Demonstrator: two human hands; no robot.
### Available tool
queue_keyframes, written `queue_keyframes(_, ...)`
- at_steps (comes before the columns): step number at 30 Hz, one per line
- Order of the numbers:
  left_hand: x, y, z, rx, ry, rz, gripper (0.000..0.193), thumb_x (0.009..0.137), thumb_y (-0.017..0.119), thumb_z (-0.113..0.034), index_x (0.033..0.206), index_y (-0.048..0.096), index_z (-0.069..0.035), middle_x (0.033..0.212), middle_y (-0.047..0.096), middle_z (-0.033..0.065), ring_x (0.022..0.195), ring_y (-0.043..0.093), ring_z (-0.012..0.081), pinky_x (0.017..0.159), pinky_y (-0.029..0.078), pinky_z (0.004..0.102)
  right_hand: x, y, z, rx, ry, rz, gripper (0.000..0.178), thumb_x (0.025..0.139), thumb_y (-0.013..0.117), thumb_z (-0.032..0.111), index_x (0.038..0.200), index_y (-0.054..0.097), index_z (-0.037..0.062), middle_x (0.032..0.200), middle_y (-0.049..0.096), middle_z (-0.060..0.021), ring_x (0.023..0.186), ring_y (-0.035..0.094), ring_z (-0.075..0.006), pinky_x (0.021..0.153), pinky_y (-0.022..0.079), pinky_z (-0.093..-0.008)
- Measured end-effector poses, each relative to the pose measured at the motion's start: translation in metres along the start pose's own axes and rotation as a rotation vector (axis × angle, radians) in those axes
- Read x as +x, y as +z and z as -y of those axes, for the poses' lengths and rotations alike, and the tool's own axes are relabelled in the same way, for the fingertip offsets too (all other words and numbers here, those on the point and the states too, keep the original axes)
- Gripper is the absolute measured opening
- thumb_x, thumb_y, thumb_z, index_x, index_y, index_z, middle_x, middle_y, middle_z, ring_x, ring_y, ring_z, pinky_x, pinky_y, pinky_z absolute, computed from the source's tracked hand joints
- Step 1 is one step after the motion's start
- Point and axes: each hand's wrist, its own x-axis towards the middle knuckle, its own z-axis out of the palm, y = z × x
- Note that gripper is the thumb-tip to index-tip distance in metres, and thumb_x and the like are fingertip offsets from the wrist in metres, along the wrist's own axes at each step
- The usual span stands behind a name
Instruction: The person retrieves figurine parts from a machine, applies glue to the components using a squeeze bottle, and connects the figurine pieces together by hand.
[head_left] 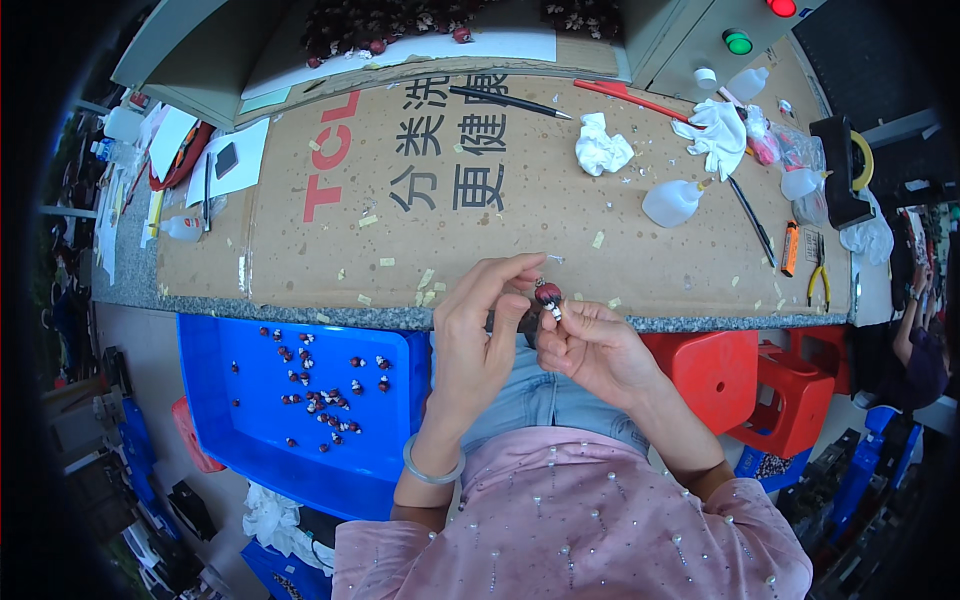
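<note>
Between thumb and fingers, my right hand (600,350) pinches a small dark red and white figurine (548,295) by its white lower end. A tiny loop seems to sit on its top. My left hand (475,325) is right beside it, the index finger stretched over the top and the thumb apart from it; I see nothing clearly held there. Both hands are just above the near edge of the cardboard-covered table (300,260). A blue bin (300,440) at my left holds several similar small figurines (325,402).
Across the table lie a black pen (510,102), crumpled tissue (602,146), a white glove (715,138), a squeeze bottle (673,203), an orange cutter (790,248) and yellow-handled pliers (819,275). A machine housing (690,60) stands behind. Red stools (705,380) are at the right.
</note>
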Motion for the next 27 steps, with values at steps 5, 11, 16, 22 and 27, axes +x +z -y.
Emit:
queue_keyframes(5,-0.002,-0.010,-0.001,-0.181,-0.122,0.140,0.019,0.085,0.056,-0.005,0.102,0.062,0.002,0.097,0.062,0.0105,0.083,0.060,0.0161,0.071,0.046,0.0263,0.001,0.000,-0.002,0.002,0.023,0.015,0.028,0.095,0.050,0.024,0.097,0.060,-0.0014,0.078,0.058,-0.0074,0.067,0.051,-0.0141,0.062,0.041,-0.0250)
queue_keyframes(11,-0.021,-0.072,-0.020,0.127,-0.145,0.200,0.021,0.069,0.063,0.003,0.090,0.062,0.000,0.097,0.062,0.0131,0.093,0.061,0.0247,0.081,0.047,0.0312,-0.004,0.019,0.005,-0.420,0.062,-0.002,0.032,0.094,0.048,0.028,0.097,0.059,-0.0017,0.079,0.060,-0.0086,0.072,0.056,-0.0141,0.066,0.043,-0.0256)
queue_keyframes(16,-0.082,-0.168,-0.031,0.763,-0.370,-0.108,0.020,0.072,0.067,-0.004,0.090,0.060,0.002,0.097,0.060,0.0155,0.091,0.060,0.0298,0.078,0.046,0.0355,-0.004,0.021,0.024,-0.676,-0.118,0.051,0.033,0.094,0.047,0.028,0.096,0.060,-0.0018,0.081,0.062,-0.0087,0.072,0.056,-0.0131,0.067,0.044,-0.0251)
queue_keyframes(22,-0.054,-0.174,-0.014,0.777,-0.205,-0.425,0.022,0.081,0.062,-0.005,0.102,0.060,0.001,0.093,0.061,0.0124,0.086,0.060,0.0239,0.074,0.046,0.0322,0.004,0.022,0.030,-0.734,-0.155,0.003,0.023,0.093,0.052,0.021,0.099,0.061,-0.0001,0.083,0.062,-0.0040,0.076,0.055,-0.0089,0.069,0.043,-0.0222)
queue_keyframes(27,0.079,-0.133,0.012,0.560,0.078,-0.249,0.020,0.081,0.057,0.001,0.100,0.061,0.001,0.091,0.063,0.0133,0.076,0.060,0.0198,0.066,0.046,0.0279,0.008,0.003,0.031,-0.960,-0.431,-0.141,0.013,0.087,0.061,0.010,0.093,0.062,-0.0021,0.082,0.063,-0.0026,0.076,0.056,-0.0072,0.068,0.044,-0.0213)
